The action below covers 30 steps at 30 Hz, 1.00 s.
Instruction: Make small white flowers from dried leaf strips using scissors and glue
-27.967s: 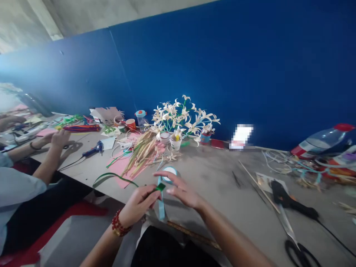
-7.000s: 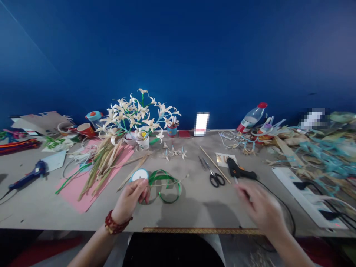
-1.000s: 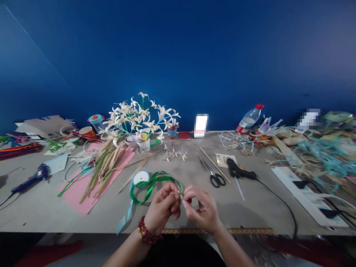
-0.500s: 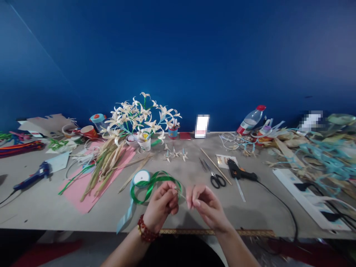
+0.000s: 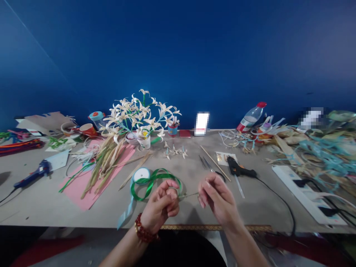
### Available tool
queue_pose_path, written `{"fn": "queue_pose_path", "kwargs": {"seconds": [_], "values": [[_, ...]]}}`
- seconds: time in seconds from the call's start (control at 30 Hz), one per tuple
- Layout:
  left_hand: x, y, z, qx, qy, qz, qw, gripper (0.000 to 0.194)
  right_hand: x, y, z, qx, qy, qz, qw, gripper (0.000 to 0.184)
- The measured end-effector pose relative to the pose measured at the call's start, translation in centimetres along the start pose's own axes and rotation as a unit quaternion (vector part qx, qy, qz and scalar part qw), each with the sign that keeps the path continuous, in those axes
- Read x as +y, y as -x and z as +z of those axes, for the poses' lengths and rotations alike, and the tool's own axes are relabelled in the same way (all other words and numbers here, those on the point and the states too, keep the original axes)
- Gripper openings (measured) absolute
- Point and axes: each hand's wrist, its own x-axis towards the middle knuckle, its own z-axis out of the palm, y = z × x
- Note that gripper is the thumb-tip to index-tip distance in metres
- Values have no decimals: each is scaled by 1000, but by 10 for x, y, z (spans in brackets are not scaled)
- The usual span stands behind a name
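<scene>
**Thin stem held between both hands, over near side of bench**

Clock centred on the stem, 12 = blue wall. Stem [image 5: 190, 194] runs roughly level, just above the bench [image 5: 61, 207]. Left hand [image 5: 161, 204], at 9, has its fingers curled in, clamped on one end. Right hand [image 5: 217, 196], at 3, has fingertips pinched together on the other end; exact contact is blurred.

Green ribbon [image 5: 150, 186] lies looped at 10, partly behind the left fingers. It overlaps the reel [image 5: 141, 174], whose blue tail points to about 8. Scissors [image 5: 212, 170] at 2, handles partly hidden by the right hand. Glue gun [image 5: 241, 170] also at 2, farther out. Small loose flowers [image 5: 175, 150] at 11; big bunch [image 5: 139, 115] beyond, nearer the wall. Power strip [image 5: 290, 181] well out at 3.
</scene>
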Motion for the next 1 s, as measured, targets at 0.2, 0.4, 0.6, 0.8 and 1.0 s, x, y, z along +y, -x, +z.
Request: {"fn": "queue_pose_path", "kwargs": {"seconds": [0.2,0.4,0.6,0.8,1.0], "values": [[-1,3,-1,1,-76,42,996,21,-5,1,-5,-10,156,-28,987,14],[0,5,-6,-34,-145,52,988,24,-13,4,-1,-205,507,-141,825,15],[-2,6,-3,-21,-113,64,991,22,-17,-3,2,-236,559,-177,775,21],[-1,7,-5,1,-113,30,993,22,-13,-2,-4,-231,554,-198,775,19],[20,8,-4,-25,-442,36,896,22,-12,0,2,-250,586,-206,743,18]]}}
